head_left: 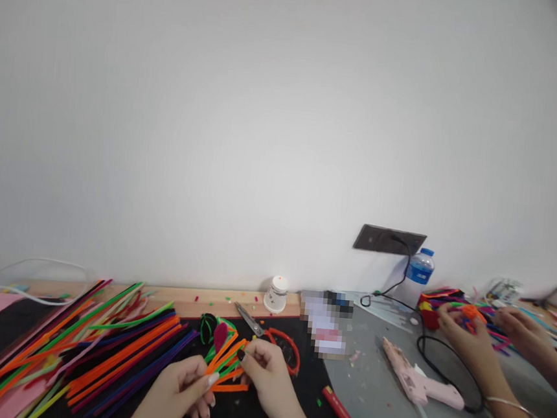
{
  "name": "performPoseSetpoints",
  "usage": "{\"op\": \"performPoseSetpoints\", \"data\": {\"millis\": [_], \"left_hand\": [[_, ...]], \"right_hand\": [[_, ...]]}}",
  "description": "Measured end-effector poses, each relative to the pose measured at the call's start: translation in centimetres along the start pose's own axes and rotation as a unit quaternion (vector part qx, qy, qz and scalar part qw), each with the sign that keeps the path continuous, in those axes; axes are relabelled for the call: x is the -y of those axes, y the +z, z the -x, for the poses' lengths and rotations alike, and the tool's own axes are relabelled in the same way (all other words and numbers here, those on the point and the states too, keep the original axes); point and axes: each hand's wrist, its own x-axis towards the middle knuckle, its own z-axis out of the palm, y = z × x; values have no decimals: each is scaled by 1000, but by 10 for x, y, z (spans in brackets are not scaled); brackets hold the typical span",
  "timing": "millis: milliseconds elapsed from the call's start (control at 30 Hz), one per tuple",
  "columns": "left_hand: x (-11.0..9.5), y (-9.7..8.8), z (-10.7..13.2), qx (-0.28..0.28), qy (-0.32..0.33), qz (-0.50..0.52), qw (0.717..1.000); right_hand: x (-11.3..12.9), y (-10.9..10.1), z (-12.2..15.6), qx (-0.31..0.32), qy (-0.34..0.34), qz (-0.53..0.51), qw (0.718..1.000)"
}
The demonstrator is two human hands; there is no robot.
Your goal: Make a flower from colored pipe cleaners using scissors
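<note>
We hold a fanned bundle of fuzzy orange and green stems (223,358) above the black mat (312,384), left hand (179,389) pinching its base, right hand (268,374) pinching stem tips; a slack pinch could splay it, the red-handled metal scissors (259,330) just behind might snag it

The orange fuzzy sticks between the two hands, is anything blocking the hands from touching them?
No, nothing I can see. The left hand is pinching the orange fuzzy sticks, and the right hand is right at them too. The scissors lie just beyond, not in between.
</note>
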Motion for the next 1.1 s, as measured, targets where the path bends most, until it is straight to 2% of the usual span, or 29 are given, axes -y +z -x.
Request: {"op": "performPoseSetpoints", "data": {"millis": [200, 300, 533, 700, 833, 967, 1100], "left_hand": [[4, 2, 1, 17, 5, -3, 1000], [5, 2, 1, 25, 3, 6, 1000], [12, -5, -6, -44, -6, 83, 996], [17, -6, -9, -46, -9, 116, 992], [18, 0, -7, -17, -23, 91, 995], [24, 3, -7, 32, -28, 43, 998], [30, 4, -7, 76, -21, -6, 997]], "right_hand": [[-1, 8, 4, -45, 22, -126, 991], [1, 10, 7, -59, 29, -155, 986], [-2, 4, 2, -18, 62, -208, 976], [-14, 12, 0, 49, 96, -147, 983], [-18, 17, -1, 42, 69, -162, 984], [-17, 15, -1, 25, 79, -166, 983], [-13, 12, 0, 46, 69, -95, 992]]}}
